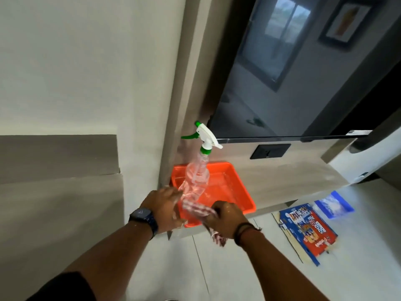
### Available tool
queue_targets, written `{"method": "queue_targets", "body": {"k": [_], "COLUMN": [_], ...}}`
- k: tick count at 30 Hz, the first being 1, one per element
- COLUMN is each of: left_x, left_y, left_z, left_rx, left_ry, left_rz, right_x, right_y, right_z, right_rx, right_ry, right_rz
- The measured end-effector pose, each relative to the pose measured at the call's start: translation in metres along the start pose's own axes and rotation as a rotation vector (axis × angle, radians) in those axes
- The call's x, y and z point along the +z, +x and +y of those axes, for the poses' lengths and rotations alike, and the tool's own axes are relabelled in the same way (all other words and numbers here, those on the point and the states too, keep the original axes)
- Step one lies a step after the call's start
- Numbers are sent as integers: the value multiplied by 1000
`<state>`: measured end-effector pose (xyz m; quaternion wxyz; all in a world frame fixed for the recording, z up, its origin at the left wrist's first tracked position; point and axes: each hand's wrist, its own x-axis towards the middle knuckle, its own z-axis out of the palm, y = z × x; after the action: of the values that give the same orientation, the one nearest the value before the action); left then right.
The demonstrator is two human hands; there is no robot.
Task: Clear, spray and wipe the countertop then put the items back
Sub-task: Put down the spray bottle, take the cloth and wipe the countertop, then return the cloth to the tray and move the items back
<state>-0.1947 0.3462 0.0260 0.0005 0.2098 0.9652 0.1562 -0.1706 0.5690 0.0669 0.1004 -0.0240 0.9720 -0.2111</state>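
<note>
Plainly, the main risk in the head view is the spray bottle [198, 177] slipping. It leans over the orange tray [235, 189], trigger head up and tipped toward the wall, supported only low on its body. The hands look wet and water seems to lie in the tray, so a slick wall could let it slide or topple, splashing onto the counter [282, 177] or reaching the dark screen and the socket just behind. The tray sits at the counter's front edge with one corner over it, so a knock could push it toward the floor, where a cereal box [308, 230] and a blue packet [334, 205] lie.

The left hand [167, 205], with a watch on its wrist, reaches forward with the forearm low and meets the bottle's lower body. Blur hides the fingers, so I cannot tell whether its grip wraps the bottle or only presses flat against it. The right hand [225, 216] comes in from the other side, knuckles up, its grip curled tightly round a striped cloth [196, 210] stretched against the bottle's base, with the loose end hanging below the fist.
</note>
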Motion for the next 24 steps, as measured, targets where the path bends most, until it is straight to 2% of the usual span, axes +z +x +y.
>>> {"method": "queue_targets", "body": {"k": [2, 4, 7, 10, 12, 17, 24], "left_x": [18, 40, 64, 79, 85, 102, 104], "left_y": [16, 30, 44, 58, 63, 62, 65], "left_z": [11, 16, 16, 11, 8, -1, -5], "left_rx": [-191, -309, -356, -384, -399, -389, -362], "left_ry": [25, 55, 46, 43, 19, 44, 55], "left_rz": [-11, -21, -37, -42, -38, -57, -48], "right_x": [-16, -25, -23, -6, 7, 54, 66], "right_y": [10, 26, 54, 89, 110, 134, 154], "right_z": [31, 59, 79, 86, 88, 102, 116], "right_rx": [74, 125, 143, 79, 38, 20, -34], "right_ry": [3, 1, -54, -181, -269, -454, -491], "right_rz": [88, 181, 268, 315, 302, 82, 43]}}
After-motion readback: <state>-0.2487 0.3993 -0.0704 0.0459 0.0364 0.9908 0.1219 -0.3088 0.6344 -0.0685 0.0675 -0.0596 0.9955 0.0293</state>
